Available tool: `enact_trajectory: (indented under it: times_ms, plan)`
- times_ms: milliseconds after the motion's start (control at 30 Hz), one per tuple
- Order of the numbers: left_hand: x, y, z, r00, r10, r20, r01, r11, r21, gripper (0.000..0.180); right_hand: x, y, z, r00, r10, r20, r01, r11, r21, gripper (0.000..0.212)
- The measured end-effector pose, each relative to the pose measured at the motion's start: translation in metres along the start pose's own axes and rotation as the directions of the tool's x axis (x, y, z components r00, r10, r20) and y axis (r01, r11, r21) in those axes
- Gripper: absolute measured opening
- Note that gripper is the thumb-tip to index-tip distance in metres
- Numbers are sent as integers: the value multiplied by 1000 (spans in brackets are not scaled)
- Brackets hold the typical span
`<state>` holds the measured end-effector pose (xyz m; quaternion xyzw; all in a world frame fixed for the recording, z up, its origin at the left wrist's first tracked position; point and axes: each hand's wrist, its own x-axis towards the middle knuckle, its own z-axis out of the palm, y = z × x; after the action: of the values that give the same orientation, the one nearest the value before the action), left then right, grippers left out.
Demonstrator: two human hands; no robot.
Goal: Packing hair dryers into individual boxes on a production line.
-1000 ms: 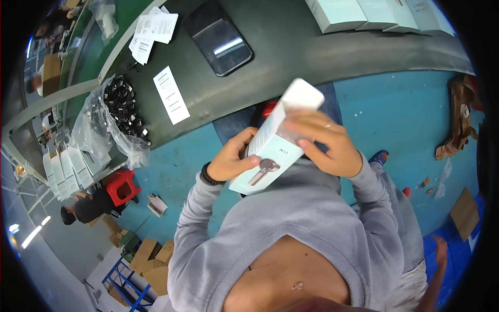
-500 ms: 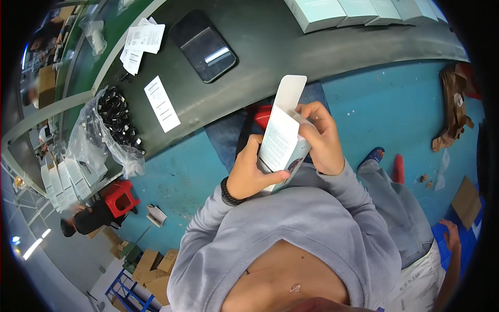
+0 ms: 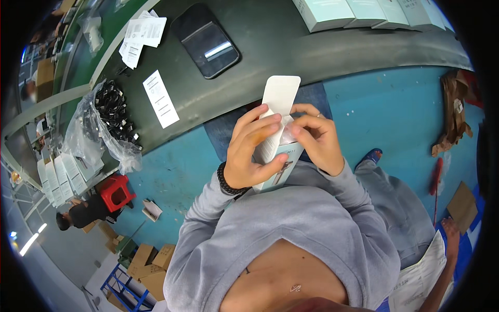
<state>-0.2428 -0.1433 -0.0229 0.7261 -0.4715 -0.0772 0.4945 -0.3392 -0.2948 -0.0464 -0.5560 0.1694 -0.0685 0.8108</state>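
Note:
In front of my torso is a small white and pale-green cardboard box [image 3: 292, 155], tilted, with its top open. Its long white flap [image 3: 281, 92] stands up toward the bench. My left hand [image 3: 248, 153] is closed around the box's left side, thumb on the printed front and fingers near the base of the flap. My right hand [image 3: 321, 141] is at the open top, fingers curled against the right edge and thumb by the opening. Something clear, like plastic wrap [image 3: 286, 136], shows in the mouth; the rest of the contents is hidden.
The dark bench [image 3: 270, 47] carries a black phone [image 3: 205, 41], a single printed slip [image 3: 160, 99], stacked slips [image 3: 145, 31], black cables [image 3: 112, 109] in a plastic bag and several pale boxes [image 3: 325, 13]. Another person's hand [image 3: 451, 231] is at right. A red stool [image 3: 117, 193] stands left.
My left fingers have moved up over the box toward the flap's base. The box has turned, its flap now more upright. Far right, the other person's hand has shifted and a red-handled thing appears.

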Motion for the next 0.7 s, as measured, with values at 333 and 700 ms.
enact_trajectory:
  times_ms: [333,700]
  plan:
    - [-8,-7,9,999,51,-3,-51,990,-133,36,25,-15,-10,973,32,230,10,984,-179,10]
    - [7,3,0,991,9,137,-14,999,36,28,-2,13,-3,996,-30,88,39,994,-100,22]
